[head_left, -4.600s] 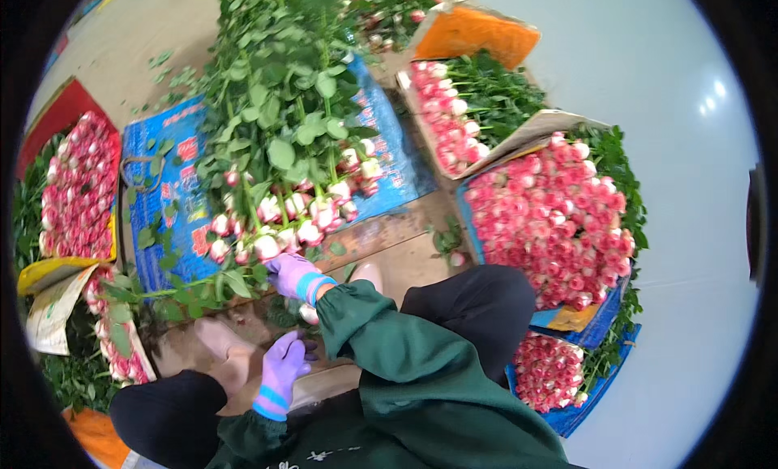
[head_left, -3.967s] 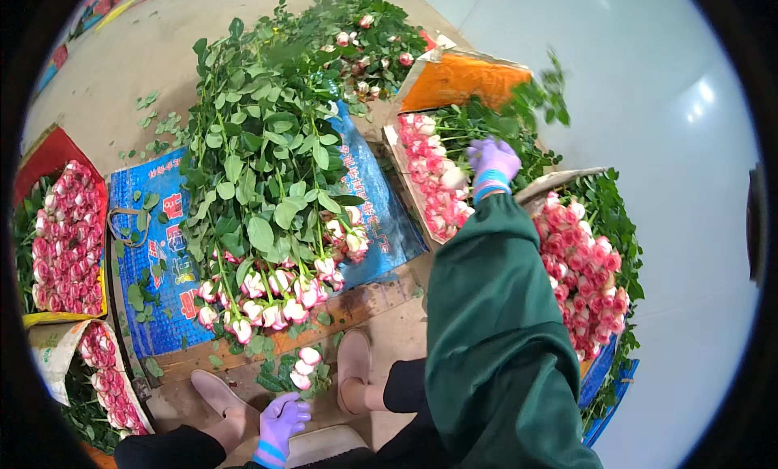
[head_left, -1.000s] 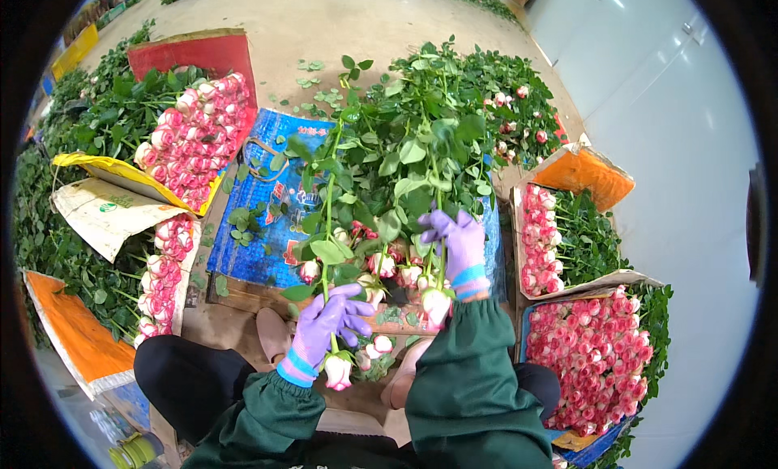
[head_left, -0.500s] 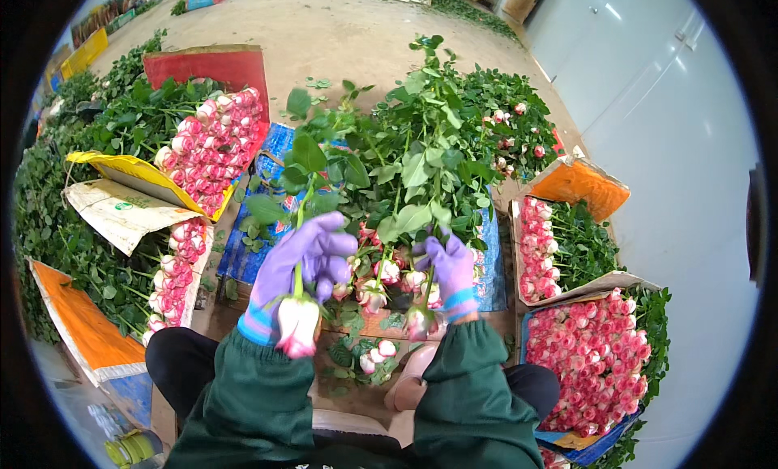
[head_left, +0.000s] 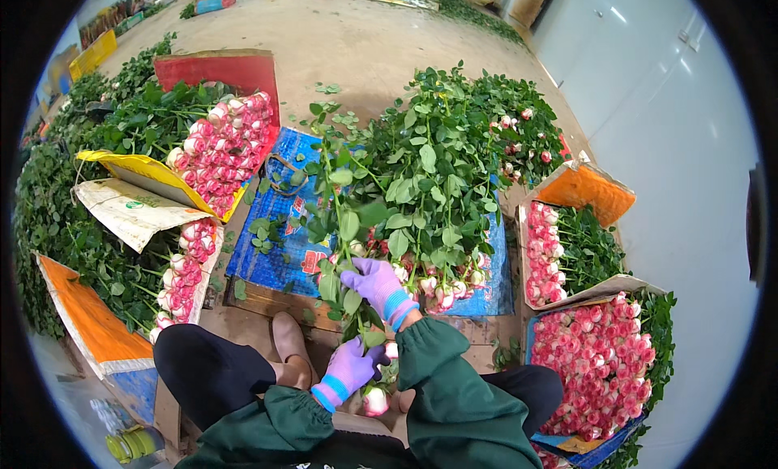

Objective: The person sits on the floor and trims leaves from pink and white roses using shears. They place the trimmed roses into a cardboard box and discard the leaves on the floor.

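Up close, a pink-and-white rose [head_left: 375, 402] pokes bloom-first from the purple-gloved left hand [head_left: 348, 368], whose fingers curl around it. Just beyond, the right hand [head_left: 378, 287] bends its fingers at some leaves [head_left: 328, 287]; I can't tell whether they grip. Farther off, leafy roses [head_left: 421, 189] lie heaped on a blue sheet [head_left: 253, 261].

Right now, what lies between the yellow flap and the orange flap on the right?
In the head view, from yellow flap to orange flap: pink-and-white blooms, blue sheet and a leafy heap of roses.
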The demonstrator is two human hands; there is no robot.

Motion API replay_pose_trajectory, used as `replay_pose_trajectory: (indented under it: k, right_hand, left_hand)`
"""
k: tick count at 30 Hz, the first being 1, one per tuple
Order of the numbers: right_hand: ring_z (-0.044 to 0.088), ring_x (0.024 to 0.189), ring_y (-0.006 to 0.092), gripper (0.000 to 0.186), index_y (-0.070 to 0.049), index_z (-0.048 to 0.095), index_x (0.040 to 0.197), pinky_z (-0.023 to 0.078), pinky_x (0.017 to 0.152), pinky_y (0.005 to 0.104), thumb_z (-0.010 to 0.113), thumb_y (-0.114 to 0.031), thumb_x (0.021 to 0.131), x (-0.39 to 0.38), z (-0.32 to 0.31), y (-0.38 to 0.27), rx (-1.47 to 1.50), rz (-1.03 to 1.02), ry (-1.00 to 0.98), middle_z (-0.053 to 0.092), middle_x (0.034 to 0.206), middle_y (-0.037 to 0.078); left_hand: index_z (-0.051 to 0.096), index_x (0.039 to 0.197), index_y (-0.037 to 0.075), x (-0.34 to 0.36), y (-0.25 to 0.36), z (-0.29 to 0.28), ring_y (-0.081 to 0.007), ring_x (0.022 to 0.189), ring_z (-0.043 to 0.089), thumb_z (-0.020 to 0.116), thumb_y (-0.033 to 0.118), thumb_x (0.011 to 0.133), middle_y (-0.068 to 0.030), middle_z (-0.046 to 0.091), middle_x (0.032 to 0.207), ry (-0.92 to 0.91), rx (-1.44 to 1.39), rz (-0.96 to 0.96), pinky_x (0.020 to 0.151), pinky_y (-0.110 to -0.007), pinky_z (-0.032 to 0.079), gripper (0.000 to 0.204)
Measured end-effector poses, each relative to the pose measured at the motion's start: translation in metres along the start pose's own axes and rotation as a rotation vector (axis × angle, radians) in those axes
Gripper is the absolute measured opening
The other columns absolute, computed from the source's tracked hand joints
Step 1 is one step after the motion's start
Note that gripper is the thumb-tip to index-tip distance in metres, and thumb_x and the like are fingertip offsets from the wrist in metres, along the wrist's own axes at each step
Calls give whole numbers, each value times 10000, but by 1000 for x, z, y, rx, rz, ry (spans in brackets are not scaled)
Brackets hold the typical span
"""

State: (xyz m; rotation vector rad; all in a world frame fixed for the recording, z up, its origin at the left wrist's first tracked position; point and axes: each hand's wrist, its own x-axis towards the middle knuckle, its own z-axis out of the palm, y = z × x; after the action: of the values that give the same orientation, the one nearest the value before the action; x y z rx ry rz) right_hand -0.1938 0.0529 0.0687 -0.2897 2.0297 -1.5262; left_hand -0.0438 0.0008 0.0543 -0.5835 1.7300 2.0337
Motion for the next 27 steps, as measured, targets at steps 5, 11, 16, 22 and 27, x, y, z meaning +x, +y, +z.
replay_pose_trajectory:
  k: [5, 11, 16, 22, 27]
  right_hand:
    - [576, 753, 84, 312, 26, 593, 1114, 463, 691, 214, 633, -95, 830, 11, -27, -15, 416, -57, 0, 644, 903, 15]
    - [582, 662, 151, 128, -2, 660, 783, 456, 631, 264, 634, -127, 775, 28, -47, 17, 268, 6, 41, 655, 745, 62]
    - [582, 770, 131, 368, 95, 576, 1089, 472, 674, 243, 654, -53, 761, 41, -55, 29, -239, 123, 158, 651, 916, 113]
    - [607, 765, 132, 341, 55, 579, 1109, 484, 696, 257, 613, -73, 795, 21, -58, 79, -452, 20, 101, 660, 903, 82]
    - [627, 834, 169, 393, -22, 588, 1139, 476, 791, 280, 628, -137, 765, -20, -53, 86, -642, 165, -36, 661, 971, 118]
  left_hand:
    - [560, 1136, 8, -6, 49, 2, -70, 587, 552, 473, 139, 921, -32, 627, 752, -90, -209, 123, 515, -216, 446, 266]
    - [488, 1234, 20, 4, -2, -16, -92, 711, 578, 490, 180, 923, -36, 628, 929, -79, -175, 56, 605, -222, 477, 349]
    - [486, 1215, 10, -15, -3, -11, -91, 731, 585, 458, 171, 937, -50, 626, 940, -130, -131, -42, 585, -189, 437, 322]
    - [481, 1227, 20, -45, 5, -25, -81, 775, 574, 449, 177, 941, -46, 629, 960, -134, -130, 52, 631, -190, 440, 328]
    - [509, 1213, 19, -71, -3, -39, -91, 795, 563, 514, 161, 914, -42, 631, 954, -85, -105, 36, 733, -224, 467, 331]
